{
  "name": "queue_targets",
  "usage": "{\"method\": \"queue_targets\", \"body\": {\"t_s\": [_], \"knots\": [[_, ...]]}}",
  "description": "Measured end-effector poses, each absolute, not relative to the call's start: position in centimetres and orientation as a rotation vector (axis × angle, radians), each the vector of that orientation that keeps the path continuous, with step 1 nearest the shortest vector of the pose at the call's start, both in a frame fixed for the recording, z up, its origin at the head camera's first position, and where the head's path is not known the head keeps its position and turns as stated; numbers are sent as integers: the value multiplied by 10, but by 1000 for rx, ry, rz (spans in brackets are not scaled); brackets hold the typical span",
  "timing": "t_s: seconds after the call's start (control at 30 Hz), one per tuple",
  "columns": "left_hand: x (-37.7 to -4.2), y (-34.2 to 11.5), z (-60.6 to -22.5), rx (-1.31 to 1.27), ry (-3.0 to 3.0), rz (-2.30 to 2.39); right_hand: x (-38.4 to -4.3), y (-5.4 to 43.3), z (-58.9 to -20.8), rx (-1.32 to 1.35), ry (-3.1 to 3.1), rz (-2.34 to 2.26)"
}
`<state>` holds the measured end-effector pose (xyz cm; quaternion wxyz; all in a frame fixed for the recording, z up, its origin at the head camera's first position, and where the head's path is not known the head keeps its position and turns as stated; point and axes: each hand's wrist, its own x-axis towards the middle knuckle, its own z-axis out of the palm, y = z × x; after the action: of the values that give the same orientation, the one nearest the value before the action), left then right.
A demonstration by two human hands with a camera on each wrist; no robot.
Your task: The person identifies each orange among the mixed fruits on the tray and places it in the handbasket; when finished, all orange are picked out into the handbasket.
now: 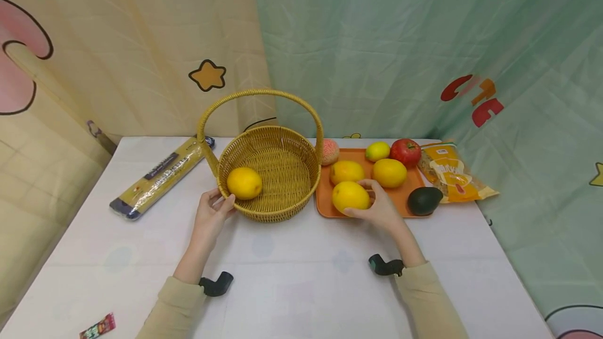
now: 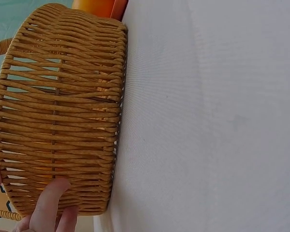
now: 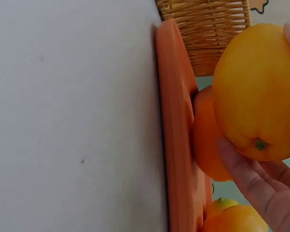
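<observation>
My left hand [image 1: 214,213] grips the near left rim of a woven basket [image 1: 287,204] with a tall arched handle. In the left wrist view its fingers [image 2: 49,205] lie against the outer wall, the thumb at the rim. Inside the basket, at the left, is one yellow-orange oval fruit [image 1: 244,183]. My right hand [image 1: 380,209] holds a similar yellow-orange oval fruit [image 1: 350,198] between thumb and fingers, over the front of an orange tray [image 1: 330,210]. A green stem spot marks that held fruit [image 3: 258,92] in the right wrist view.
On the tray are two more yellow-orange fruits [image 1: 347,171], a small lemon [image 1: 378,151], a red apple [image 1: 405,152] and a dark green avocado [image 1: 424,201]. A pink round item [image 1: 330,151] is behind. Packages flank these: an orange bag [image 1: 452,171] and a long pack [image 1: 160,179]. A small wrapper [image 1: 98,327] lies front left.
</observation>
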<state>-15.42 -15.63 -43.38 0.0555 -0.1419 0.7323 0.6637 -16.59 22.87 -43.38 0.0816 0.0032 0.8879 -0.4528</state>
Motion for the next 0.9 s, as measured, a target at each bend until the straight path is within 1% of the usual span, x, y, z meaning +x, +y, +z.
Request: {"method": "queue_targets", "body": {"t_s": [0.2, 0.5, 0.67, 0.9], "knots": [[-154, -156, -434, -432, 2225, 2010, -166, 216, -416, -21, 2605, -1411], [-154, -156, -435, -436, 2238, 2003, -176, 173, -391, -206, 2499, -1584], [-155, -156, -435, -433, 2239, 2002, -185, 147, -384, -304, 2446, -1642], [-155, -156, -434, -423, 2235, 2004, -195, 113, -384, -354, 2382, -1634]]}}
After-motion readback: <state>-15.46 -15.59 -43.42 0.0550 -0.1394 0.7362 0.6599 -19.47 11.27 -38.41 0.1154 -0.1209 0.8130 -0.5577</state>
